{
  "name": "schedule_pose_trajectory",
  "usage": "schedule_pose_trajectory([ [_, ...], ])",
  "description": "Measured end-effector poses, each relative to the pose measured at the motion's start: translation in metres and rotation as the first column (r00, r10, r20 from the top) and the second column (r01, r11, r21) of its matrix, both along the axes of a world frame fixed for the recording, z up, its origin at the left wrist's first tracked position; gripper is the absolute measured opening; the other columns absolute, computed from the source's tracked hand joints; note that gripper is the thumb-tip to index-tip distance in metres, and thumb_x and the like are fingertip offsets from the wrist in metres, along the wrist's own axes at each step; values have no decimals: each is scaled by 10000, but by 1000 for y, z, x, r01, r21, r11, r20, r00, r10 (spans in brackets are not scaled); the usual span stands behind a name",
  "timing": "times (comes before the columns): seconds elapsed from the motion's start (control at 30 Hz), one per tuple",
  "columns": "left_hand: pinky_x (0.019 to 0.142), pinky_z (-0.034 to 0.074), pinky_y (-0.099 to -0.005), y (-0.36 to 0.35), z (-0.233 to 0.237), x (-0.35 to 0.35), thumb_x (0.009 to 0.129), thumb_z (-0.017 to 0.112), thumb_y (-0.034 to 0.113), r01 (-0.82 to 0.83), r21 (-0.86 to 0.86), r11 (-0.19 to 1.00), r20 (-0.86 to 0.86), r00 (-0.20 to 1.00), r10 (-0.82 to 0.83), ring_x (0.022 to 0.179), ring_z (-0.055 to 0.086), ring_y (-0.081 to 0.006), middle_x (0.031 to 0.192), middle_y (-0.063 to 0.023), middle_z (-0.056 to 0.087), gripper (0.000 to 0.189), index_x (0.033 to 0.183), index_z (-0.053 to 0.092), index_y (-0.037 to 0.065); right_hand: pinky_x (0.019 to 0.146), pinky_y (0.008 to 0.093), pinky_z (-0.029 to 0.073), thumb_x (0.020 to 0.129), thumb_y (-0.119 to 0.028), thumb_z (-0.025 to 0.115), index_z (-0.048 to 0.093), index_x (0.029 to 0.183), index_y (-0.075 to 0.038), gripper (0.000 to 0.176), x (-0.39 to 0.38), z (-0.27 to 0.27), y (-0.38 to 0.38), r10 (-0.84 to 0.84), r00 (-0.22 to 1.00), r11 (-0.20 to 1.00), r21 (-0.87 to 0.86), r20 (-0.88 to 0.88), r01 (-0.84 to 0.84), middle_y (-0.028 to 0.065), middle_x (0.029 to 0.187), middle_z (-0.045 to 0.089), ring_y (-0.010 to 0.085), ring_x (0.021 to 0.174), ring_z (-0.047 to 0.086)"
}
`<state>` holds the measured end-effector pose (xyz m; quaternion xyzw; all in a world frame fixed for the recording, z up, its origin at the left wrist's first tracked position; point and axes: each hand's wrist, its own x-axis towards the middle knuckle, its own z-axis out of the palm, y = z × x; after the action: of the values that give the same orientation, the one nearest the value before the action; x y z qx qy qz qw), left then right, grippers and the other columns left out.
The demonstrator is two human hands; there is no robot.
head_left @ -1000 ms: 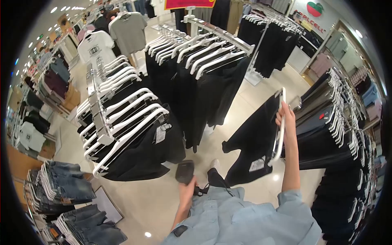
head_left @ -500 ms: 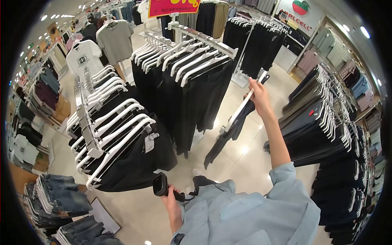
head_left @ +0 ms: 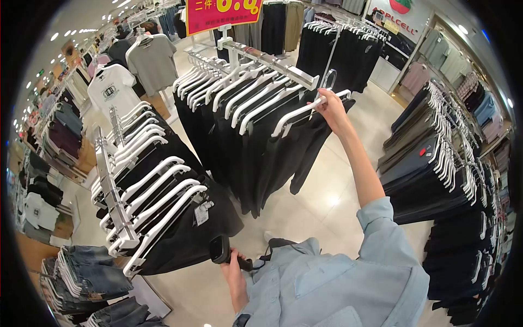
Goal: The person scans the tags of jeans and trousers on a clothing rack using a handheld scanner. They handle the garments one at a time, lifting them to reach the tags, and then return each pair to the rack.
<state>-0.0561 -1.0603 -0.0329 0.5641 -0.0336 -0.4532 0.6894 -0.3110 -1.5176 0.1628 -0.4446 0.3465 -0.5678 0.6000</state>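
At the end of the middle rack, my right hand (head_left: 331, 110) grips a white hanger (head_left: 297, 115) near its hook. Black trousers (head_left: 294, 150) hang from this hanger, beside the other black garments. The hook stands close to the tip of the metal rail (head_left: 278, 61); whether it touches cannot be told. Low in front of my body, my left hand (head_left: 235, 275) is wrapped round the handle of a black handheld device (head_left: 220, 249). A nearer rack of black garments on white hangers (head_left: 171, 220) is left of the device, with a paper tag (head_left: 201, 213) on the front garment.
A red and yellow price sign (head_left: 222, 15) tops the middle rack. Folded or hung denim (head_left: 95, 272) is at the lower left. Long racks of dark trousers (head_left: 411, 188) line the right side. Shirts (head_left: 111, 90) hang behind the left rack. Pale tiled floor (head_left: 327, 199) lies between the racks.
My right hand has moved left and up to the middle rack, and the hanger has turned from steep to nearly level. My left hand and the device have shifted slightly in view.
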Motion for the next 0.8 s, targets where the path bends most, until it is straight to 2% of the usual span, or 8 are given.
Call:
schedule_pose_trajectory([
  [0.17,700,515,-310,-22,5,-6,957,679,66,-13,14,1000,19,1000,13,738,582,-135,857,-38,606,104,1020,603,33,946,401,510,997,-177,591,556,1006,-69,114,14,-15,-22,104,994,995,-2,-10,-104,12,833,497,114,744,514],
  [0.27,691,514,-310,-29,2,-5,954,694,76,-9,12,1000,39,999,8,732,583,-135,853,-38,610,110,1012,609,35,948,397,515,997,-168,591,552,997,-71,104,25,-17,-19,78,997,997,-13,-19,-78,14,849,509,113,746,515],
  [0.4,684,511,-306,-37,6,-4,948,699,74,14,39,999,39,999,-16,725,586,-137,856,-41,612,105,1000,616,39,944,395,522,1001,-144,586,583,1101,-48,138,35,-7,-11,143,987,989,31,-69,-141,11,876,508,103,764,525],
  [0.47,686,509,-304,-41,4,-3,944,701,75,9,43,999,38,999,-11,724,586,-138,849,-40,612,106,997,617,37,958,412,546,1005,-127,574,591,1154,-26,181,41,-12,-11,149,985,989,32,-89,-147,8,879,493,96,771,526],
  [0.53,687,507,-302,-46,6,-5,940,703,75,-5,45,999,34,999,4,723,587,-138,842,-39,611,107,994,619,36,1021,458,550,1006,-111,576,588,1161,-1,190,49,-18,-1,252,967,967,-39,-39,-253,14,911,477,107,763,522],
  [0.57,687,503,-300,-48,8,-6,936,704,75,-17,54,998,47,999,14,724,588,-139,833,-38,609,107,990,621,32,1035,495,552,1009,-98,562,594,1130,-2,157,52,-18,4,207,977,978,-10,-51,-208,4,881,449,95,739,501],
  [0.73,682,492,-297,-53,11,-9,927,707,75,-16,73,997,80,997,10,730,592,-138,808,-35,606,110,979,626,22,984,452,579,1018,-118,554,601,1105,-19,140,48,-35,0,206,977,977,-34,-58,-209,4,895,475,88,754,531],
  [0.8,680,483,-293,-54,6,-9,927,705,75,22,70,997,89,996,-28,732,595,-136,809,-34,610,104,973,631,18,873,389,602,1038,-159,543,606,1145,-32,177,49,-36,3,138,981,989,-28,-137,-143,13,939,520,88,801,581],
])
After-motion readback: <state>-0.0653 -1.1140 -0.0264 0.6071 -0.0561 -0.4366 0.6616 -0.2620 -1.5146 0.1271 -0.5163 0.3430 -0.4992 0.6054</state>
